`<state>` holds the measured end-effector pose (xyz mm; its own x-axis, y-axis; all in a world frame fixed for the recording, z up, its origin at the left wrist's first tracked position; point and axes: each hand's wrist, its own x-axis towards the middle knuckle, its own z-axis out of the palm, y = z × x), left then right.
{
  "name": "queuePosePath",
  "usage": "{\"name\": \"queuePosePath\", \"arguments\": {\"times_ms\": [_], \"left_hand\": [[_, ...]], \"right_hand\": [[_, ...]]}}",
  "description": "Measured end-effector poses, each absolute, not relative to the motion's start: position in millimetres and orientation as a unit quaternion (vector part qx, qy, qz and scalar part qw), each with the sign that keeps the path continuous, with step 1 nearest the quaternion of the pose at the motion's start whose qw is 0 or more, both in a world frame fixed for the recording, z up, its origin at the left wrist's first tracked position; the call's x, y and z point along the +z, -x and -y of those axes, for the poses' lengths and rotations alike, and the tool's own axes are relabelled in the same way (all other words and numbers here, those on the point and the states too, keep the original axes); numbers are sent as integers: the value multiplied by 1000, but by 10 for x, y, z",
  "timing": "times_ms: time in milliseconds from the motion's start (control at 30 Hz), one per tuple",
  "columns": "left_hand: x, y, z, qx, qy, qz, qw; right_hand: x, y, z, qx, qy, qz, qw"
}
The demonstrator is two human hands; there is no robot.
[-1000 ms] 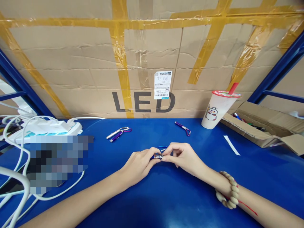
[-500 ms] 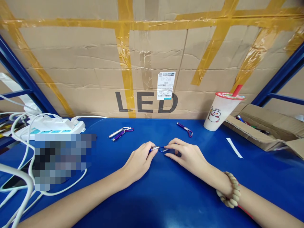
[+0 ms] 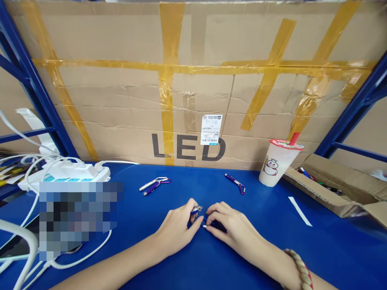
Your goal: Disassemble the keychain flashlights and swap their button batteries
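Note:
My left hand (image 3: 183,223) is closed round a small blue and silver penlight (image 3: 196,210), its silver end pointing up to the right. Close beside it, my right hand (image 3: 228,223) pinches a small blue carabiner clip (image 3: 204,222) with a silver part. Whether clip and penlight still touch cannot be made out. Farther back on the blue table (image 3: 187,183) lie a silver penlight (image 3: 148,184) and a purple penlight (image 3: 152,188), side by side with their clips. Another purple penlight (image 3: 232,179) with a clip lies behind my right hand.
A white cup (image 3: 273,166) with a red straw stands at the back right, beside an open cardboard box (image 3: 323,192) of pens. A white strip (image 3: 300,211) lies nearby. White cables and a power strip (image 3: 102,174) occupy the left. A large carton (image 3: 130,104) stands behind.
The camera view has tilted up. My left hand has turned the penlight, and the clip in my right hand now sits lower, nearer my left thumb.

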<state>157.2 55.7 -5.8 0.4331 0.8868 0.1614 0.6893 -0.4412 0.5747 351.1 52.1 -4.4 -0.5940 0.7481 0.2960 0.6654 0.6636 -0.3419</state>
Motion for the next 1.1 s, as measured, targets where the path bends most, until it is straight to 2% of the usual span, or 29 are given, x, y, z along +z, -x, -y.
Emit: {"name": "queuePosePath", "arguments": {"times_ms": [367, 767, 1100], "left_hand": [[-47, -1560, -523, 212, -859, -413, 216], [-97, -1541, -525, 230, -881, -372, 181], [-134, -1508, -495, 240, -899, -339, 140]], "right_hand": [[-61, -3501, -481, 77, 363, 897, 239], [-66, -3479, -485, -24, 307, 890, 337], [5, -3466, -455, -182, 218, 915, 285]]}}
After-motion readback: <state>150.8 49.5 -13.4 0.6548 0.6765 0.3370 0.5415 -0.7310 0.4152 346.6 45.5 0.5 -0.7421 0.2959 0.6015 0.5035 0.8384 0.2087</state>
